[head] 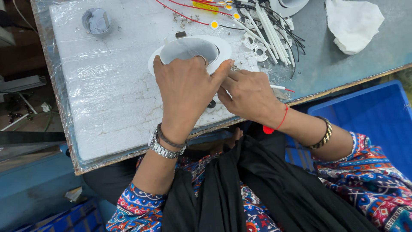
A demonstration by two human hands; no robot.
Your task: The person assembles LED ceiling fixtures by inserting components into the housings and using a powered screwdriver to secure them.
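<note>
Nearest the camera lies a dark cloth over the lap, with patterned sleeves either side; a blue plastic crate stands just beyond the right forearm. Above these, the left hand (a metal watch on its wrist) lies curled over the near rim of a round white plastic lamp housing, fingers bent around the edge and thumb stretched right, gripping it against the white foam sheet that covers the grey table; the right hand sits just beside it, touching the left thumb, its fingertips drawn together under that thumb; what they pinch is hidden, so I cannot tell. A thin white wire with a red tip pokes out past the right knuckles. To do this well, judging by the grip, the left hand should keep the housing pressed flat and steady while the right works in small, careful motions at the rim. Farther off lie white wires, small white rings, yellow round chips, a crumpled white cloth, and a roll of tape.
</note>
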